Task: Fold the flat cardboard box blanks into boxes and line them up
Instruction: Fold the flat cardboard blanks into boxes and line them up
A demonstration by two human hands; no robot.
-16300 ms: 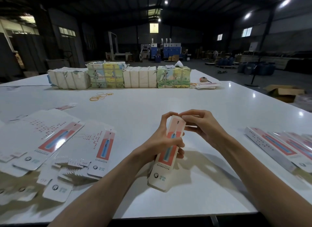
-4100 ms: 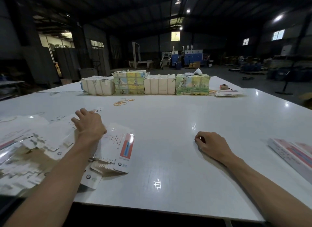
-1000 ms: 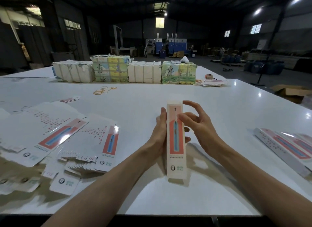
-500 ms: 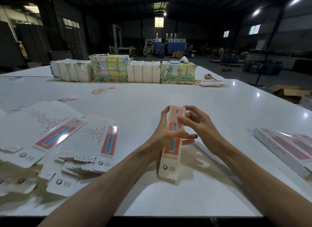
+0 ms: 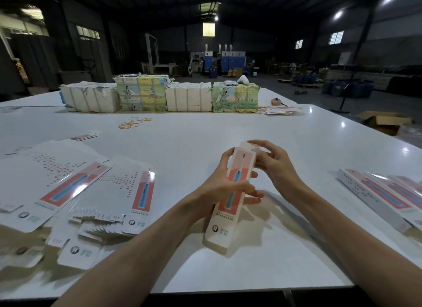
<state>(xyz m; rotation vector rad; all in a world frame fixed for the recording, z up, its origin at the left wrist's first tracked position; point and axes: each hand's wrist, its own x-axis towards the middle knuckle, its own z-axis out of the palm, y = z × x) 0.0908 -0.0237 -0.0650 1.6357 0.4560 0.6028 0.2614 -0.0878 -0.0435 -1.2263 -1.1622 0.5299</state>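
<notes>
In the head view, the left hand was wrapped round the middle of a long, slim white-and-coral cardboard box, held tilted over the glossy white table. The right hand had its curled fingers pinching the box's far end, seemingly tucking the flap there. The box looked light, thin-walled and glossy, so probably easy to crush or let slip, and best gripped by its long edges near the middle. A fanned heap of flat printed blanks lay to the left and a row of finished boxes to the right.
</notes>
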